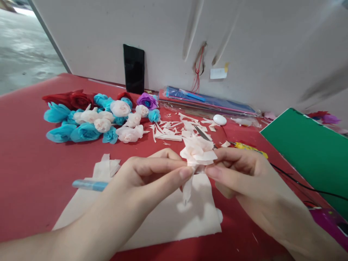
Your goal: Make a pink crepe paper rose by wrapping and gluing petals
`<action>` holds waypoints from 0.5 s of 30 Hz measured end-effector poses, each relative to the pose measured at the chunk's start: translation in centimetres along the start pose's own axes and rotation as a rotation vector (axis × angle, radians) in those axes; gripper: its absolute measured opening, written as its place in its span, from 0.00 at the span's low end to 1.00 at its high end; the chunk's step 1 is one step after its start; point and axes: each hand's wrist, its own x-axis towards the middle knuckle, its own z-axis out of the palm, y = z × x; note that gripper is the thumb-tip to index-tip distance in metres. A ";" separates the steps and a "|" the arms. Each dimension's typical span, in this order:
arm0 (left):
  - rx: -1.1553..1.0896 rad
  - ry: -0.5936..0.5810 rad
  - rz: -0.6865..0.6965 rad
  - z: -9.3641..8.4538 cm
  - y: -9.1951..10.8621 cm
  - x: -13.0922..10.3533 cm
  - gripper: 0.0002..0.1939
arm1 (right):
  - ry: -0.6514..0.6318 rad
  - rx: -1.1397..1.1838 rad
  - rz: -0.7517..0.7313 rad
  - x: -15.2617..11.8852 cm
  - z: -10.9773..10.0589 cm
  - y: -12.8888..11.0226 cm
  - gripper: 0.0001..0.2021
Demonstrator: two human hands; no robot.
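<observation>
A pale pink paper flower (pixel 198 149) is held up in the middle, its twisted stem end pointing down. My left hand (pixel 152 177) pinches the flower's base between thumb and fingers. From the other side, my right hand (pixel 239 172) pinches the base or a petal edge there; exactly which I cannot tell. Below both hands lies a sheet of pale pink crepe paper (pixel 168 221). Beside my left wrist, a light blue pen-like stick (pixel 89 185) rests on that sheet, close to a small folded paper piece (pixel 106 167).
Finished paper flowers (pixel 87 131) in blue, white, red and purple cluster at left. Paper scraps (pixel 171 130) and scissors (pixel 202 133) lie behind the held flower. A black phone (pixel 134 69) leans on the wall. Plastic-wrapped paper packs (pixel 206 99) and a green board (pixel 307 156) stand beyond.
</observation>
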 end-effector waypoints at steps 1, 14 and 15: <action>0.005 0.000 0.006 0.0 0.0 0.0 0.16 | 0.002 0.003 0.000 0.0 0.1 0.0 0.04; 0.060 0.031 0.070 0.1 0.3 0.2 0.18 | 0.090 0.152 0.004 -0.5 1.4 0.5 0.05; 0.066 0.038 0.078 0.1 0.4 0.2 0.18 | 0.118 0.150 -0.014 -0.6 1.5 0.6 0.05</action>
